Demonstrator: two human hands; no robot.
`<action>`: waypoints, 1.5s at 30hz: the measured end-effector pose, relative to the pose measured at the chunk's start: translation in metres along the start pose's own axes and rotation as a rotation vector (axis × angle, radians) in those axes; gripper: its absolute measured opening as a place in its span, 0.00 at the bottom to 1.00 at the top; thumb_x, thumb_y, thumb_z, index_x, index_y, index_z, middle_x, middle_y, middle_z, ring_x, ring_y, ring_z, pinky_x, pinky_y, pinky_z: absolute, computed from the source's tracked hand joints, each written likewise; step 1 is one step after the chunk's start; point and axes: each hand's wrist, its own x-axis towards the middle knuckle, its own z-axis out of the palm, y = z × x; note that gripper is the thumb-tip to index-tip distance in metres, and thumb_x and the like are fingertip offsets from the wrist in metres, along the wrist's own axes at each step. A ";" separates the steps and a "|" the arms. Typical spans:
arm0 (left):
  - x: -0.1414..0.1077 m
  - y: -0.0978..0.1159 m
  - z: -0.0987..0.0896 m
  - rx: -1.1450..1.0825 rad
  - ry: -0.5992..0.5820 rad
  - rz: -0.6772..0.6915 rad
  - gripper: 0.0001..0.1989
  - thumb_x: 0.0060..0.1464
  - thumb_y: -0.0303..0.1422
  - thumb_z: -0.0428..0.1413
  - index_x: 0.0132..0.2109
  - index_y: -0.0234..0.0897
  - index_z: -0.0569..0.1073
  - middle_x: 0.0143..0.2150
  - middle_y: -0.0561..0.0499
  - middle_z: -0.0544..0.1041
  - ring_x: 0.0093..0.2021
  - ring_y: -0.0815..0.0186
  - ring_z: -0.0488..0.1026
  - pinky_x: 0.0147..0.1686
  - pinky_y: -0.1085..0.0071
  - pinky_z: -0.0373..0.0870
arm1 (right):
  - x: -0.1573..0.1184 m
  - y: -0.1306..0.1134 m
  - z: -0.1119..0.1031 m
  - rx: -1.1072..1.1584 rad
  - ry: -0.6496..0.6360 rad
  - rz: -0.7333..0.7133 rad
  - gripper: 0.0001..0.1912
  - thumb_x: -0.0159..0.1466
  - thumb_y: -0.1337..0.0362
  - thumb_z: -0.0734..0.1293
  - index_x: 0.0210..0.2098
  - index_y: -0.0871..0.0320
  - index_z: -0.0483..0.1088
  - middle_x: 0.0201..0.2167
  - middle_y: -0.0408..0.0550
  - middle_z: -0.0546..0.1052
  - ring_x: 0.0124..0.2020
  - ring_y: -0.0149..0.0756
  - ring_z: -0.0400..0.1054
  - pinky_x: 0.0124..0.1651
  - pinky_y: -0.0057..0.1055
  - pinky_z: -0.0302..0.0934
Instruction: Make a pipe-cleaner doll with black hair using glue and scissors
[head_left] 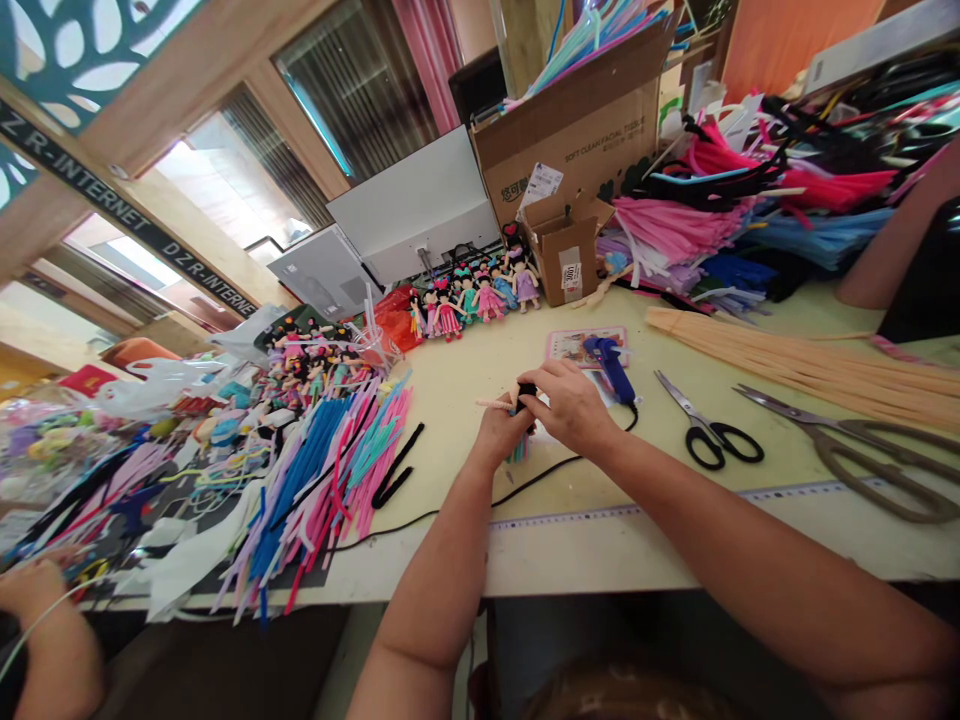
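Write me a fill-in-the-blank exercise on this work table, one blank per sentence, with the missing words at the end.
1. A small black piece is held between the left hand and the ______ hand.
2. The glue gun beside the hands is coloured ______.
3. The smaller scissors, between the glue gun and the larger scissors, have ______ handles.
4. The large cardboard box reads "SOFT CLEAN FACIAL ______".

Missing words: right; blue; black; TISSUE.
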 end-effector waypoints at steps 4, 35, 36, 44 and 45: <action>0.000 0.001 0.000 0.016 0.003 -0.014 0.04 0.48 0.33 0.52 0.30 0.37 0.66 0.21 0.57 0.69 0.22 0.72 0.67 0.23 0.75 0.61 | 0.001 0.000 0.000 -0.006 0.001 -0.003 0.07 0.62 0.69 0.64 0.37 0.57 0.73 0.34 0.51 0.76 0.39 0.43 0.65 0.46 0.40 0.59; -0.002 0.003 0.001 0.006 0.023 -0.007 0.04 0.47 0.33 0.53 0.29 0.37 0.66 0.21 0.56 0.69 0.22 0.72 0.66 0.23 0.76 0.60 | 0.000 0.000 0.000 -0.003 -0.012 0.018 0.07 0.62 0.68 0.64 0.38 0.57 0.73 0.36 0.52 0.75 0.40 0.44 0.64 0.46 0.40 0.58; -0.002 0.004 0.001 0.004 0.020 -0.008 0.04 0.47 0.33 0.53 0.29 0.37 0.66 0.21 0.56 0.69 0.22 0.72 0.66 0.23 0.75 0.60 | 0.000 0.000 0.000 -0.003 -0.014 0.019 0.07 0.62 0.68 0.64 0.38 0.57 0.73 0.36 0.52 0.75 0.40 0.44 0.64 0.46 0.40 0.58; 0.000 0.000 0.000 0.004 0.012 0.007 0.03 0.47 0.32 0.53 0.30 0.37 0.67 0.21 0.56 0.69 0.23 0.71 0.67 0.24 0.75 0.61 | 0.000 -0.001 0.000 0.000 -0.045 0.026 0.08 0.62 0.68 0.63 0.39 0.58 0.73 0.36 0.53 0.75 0.40 0.45 0.64 0.46 0.41 0.59; 0.001 -0.001 0.000 -0.008 0.013 0.005 0.04 0.48 0.32 0.53 0.31 0.37 0.67 0.21 0.56 0.70 0.23 0.71 0.67 0.24 0.75 0.61 | 0.000 -0.001 0.000 0.013 -0.037 0.030 0.09 0.62 0.68 0.63 0.41 0.58 0.72 0.37 0.53 0.75 0.41 0.45 0.64 0.47 0.41 0.59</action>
